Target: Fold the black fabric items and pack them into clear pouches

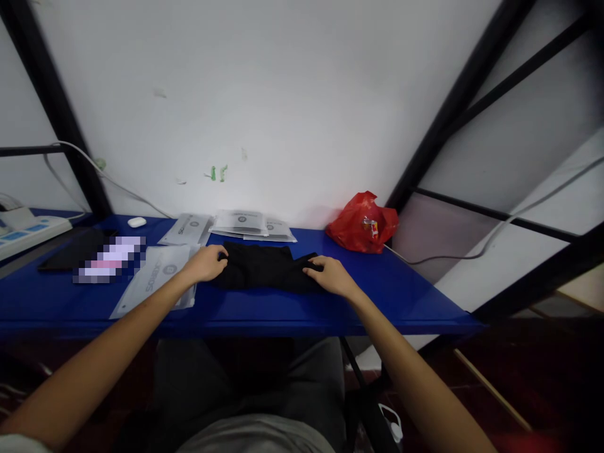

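Observation:
A black cloth [264, 267] lies on the blue table [283, 313], stretched sideways between my hands. At its left end, my left hand [206, 263] has its fingers closed on the edge. The right end of the cloth is pinched by my right hand [331, 275], thumb below and fingers above. Beside the cloth on the left, partly under my left forearm, lies a frosted plastic bag [155, 277] with printed lettering.
More frosted bags [240, 220] lie along the wall. A red plastic bag [361, 223] stands at the back right. At the left are a white case [136, 222], a dark flat object [70, 251] and a power strip [35, 234].

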The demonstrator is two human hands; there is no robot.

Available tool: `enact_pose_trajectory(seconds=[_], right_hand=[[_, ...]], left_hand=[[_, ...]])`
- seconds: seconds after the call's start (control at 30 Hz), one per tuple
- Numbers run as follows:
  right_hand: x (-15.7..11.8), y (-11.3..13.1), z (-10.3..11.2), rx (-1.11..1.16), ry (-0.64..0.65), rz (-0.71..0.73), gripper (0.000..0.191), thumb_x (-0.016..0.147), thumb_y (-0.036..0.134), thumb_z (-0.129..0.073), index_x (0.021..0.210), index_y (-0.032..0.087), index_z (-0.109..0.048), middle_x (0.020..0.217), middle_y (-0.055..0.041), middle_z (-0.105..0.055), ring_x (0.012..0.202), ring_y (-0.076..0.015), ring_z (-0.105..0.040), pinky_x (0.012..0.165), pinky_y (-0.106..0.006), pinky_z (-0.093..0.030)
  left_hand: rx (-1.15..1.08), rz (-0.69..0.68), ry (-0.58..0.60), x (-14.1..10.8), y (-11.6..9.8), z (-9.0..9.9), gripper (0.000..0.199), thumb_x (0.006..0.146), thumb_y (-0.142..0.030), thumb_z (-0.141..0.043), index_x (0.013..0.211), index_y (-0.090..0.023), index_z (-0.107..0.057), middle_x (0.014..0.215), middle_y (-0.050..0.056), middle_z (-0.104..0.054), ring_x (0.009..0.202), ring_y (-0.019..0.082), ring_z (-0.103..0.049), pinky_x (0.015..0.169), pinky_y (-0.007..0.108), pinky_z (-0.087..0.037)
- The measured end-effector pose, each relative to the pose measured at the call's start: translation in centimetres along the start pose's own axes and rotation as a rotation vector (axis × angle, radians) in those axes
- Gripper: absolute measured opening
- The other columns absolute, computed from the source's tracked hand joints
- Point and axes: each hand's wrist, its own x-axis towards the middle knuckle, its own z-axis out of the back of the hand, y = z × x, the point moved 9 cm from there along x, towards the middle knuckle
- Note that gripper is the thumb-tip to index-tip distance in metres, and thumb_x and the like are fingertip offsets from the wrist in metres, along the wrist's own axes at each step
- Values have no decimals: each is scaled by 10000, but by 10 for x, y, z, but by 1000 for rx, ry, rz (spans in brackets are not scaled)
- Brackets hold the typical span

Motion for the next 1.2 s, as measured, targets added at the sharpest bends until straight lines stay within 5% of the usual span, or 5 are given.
enact_pose_trajectory(seconds=[0.3, 0.43, 0.57, 0.73, 1.2], right_hand=[[-17, 21, 5, -101, -168, 255, 271, 772, 187, -580, 1041, 189, -613, 1282, -110, -553, 1185, -256, -503, 982, -435, -414], [-34, 32, 2, -127, 16, 363, 330, 817, 365, -588, 1096, 197, -643, 1340, -132, -517, 1255, -276, -457, 1042, -474, -359], [-38, 19, -11, -218, 197, 271, 481, 766, 426, -642, 1177, 176, -623, 1383, -169, -468, 1310, -338, -385, 1064, -535, -304], [-33, 15, -12, -232, 143, 293, 335, 775, 158, -564, 1095, 147, -662, 1333, -160, -525, 1287, -295, -428, 1070, -471, -327], [-31, 27, 27, 161, 306, 250, 182, 798, 320, -572, 851, 223, -717, 1248, -39, -613, 1107, -239, -587, 979, -398, -440]], left_hand=[[275, -252, -163, -20, -32, -6, 318, 868, -144, -386, 1110, -147, -592, 1095, 122, -586, 1056, 258, -532, 885, 379, -440], [167, -425, -53, -42, -45, -9, 336, 914, -317, -405, 1191, -189, -544, 1143, 76, -589, 1062, 225, -529, 910, 349, -419], [203, -381, 145, -49, -32, -26, 437, 885, -398, -453, 1265, -185, -497, 1254, 92, -552, 1123, 252, -507, 912, 358, -416], [247, -418, 129, -47, -30, -29, 418, 826, -82, -375, 1194, -167, -552, 1196, 89, -602, 1085, 220, -550, 900, 336, -415], [-114, -335, 223, -45, -23, 16, 228, 821, -322, -432, 856, -203, -624, 804, 8, -671, 697, 166, -591, 653, 266, -410]])
